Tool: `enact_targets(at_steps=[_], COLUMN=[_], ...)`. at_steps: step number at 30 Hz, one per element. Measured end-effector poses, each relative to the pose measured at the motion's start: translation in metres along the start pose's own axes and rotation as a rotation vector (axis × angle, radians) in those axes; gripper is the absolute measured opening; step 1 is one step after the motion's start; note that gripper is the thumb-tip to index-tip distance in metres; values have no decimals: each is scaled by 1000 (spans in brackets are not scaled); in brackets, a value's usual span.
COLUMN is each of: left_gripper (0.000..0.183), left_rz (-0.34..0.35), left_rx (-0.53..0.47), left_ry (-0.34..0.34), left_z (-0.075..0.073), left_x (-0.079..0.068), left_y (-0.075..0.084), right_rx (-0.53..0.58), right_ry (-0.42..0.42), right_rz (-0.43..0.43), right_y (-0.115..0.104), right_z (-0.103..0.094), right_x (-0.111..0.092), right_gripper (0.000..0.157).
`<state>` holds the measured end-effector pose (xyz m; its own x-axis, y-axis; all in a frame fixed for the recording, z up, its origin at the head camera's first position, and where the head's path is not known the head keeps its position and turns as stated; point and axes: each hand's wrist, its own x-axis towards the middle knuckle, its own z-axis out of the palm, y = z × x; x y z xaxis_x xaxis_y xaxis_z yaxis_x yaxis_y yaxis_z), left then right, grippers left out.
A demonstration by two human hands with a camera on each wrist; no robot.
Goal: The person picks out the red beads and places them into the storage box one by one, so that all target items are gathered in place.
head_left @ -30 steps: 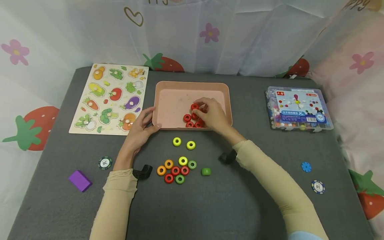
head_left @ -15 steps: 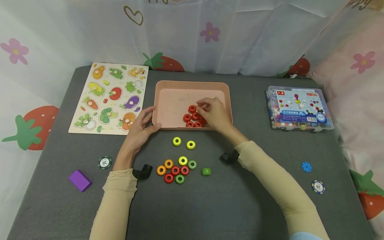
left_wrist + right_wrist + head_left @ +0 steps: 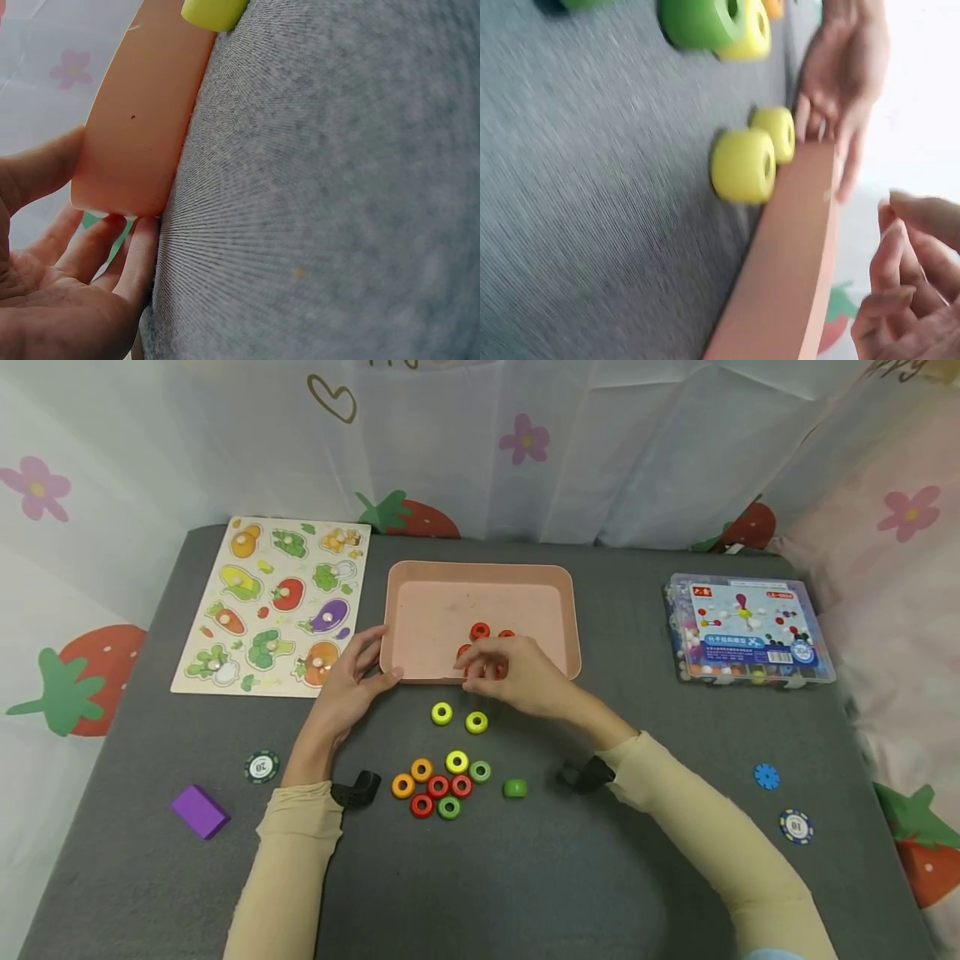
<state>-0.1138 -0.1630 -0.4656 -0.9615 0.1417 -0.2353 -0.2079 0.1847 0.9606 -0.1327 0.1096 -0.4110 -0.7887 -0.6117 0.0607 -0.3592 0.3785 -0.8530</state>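
My left hand (image 3: 352, 681) grips the left front corner of a shallow pink tray (image 3: 427, 602). In the left wrist view its thumb touches the front wall and its fingertips lie against the side wall. My right hand (image 3: 521, 677) is over the tray's front edge, fingers loosely curled, nothing visible between them in the right wrist view. Red ring beads (image 3: 480, 631) lie in the tray, several partly hidden behind that hand. Just in front of the tray are two yellow ring beads (image 3: 476, 722). Nearer the person sits a cluster of orange, yellow, green and red ring beads (image 3: 438, 787).
A green bead (image 3: 515, 788) lies right of the cluster. A vegetable puzzle board (image 3: 258, 635) is left of the tray, a clear plastic box of model parts (image 3: 750, 631) far right. Poker chips (image 3: 262, 767), a purple block (image 3: 200, 812) and a blue disc (image 3: 766, 777) lie toward the sides.
My right hand let go of a red bead among the others in the tray, then drew back toward the tray's front edge. My left hand stayed at the tray's corner.
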Motion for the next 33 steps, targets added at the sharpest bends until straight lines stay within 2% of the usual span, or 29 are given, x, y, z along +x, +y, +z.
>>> enact_targets(at_steps=[6, 11, 15, 17, 21, 24, 26, 29, 31, 33], left_gripper=[68, 68, 69, 69, 69, 68, 68, 69, 69, 69], left_rz=[4, -2, -13, -11, -1, 0, -7, -13, -13, -10], left_rx=[3, 1, 10, 13, 4, -1, -5, -6, -7, -9], left_ry=[1, 0, 5, 9, 11, 13, 15, 12, 11, 6], left_z=[0, 0, 1, 1, 0, 0, 0, 0, 0, 0], left_x=[1, 1, 0, 0, 0, -1, -1, -1, -1, -2], left_y=[1, 0, -1, -1, 0, 0, 1, 2, 2, 3], right_rx=[85, -66, -192, -239, -277, -243, -174, -38, 33, 53], right_ry=[-273, -456, -520, -519, -496, -479, -447, -334, -211, -67], right_rz=[11, 42, 32, 16, -18, -19, -17, 1, 8, 32], right_y=[-4, -4, -4, -3, -3, -1, 1, 4, 6, 9], right_z=[22, 35, 42, 46, 51, 51, 47, 38, 29, 19], right_x=[-14, -25, -30, -32, -33, -33, -31, -26, -21, -14], right_gripper=[29, 42, 49, 47, 32, 24, 23, 25, 28, 30])
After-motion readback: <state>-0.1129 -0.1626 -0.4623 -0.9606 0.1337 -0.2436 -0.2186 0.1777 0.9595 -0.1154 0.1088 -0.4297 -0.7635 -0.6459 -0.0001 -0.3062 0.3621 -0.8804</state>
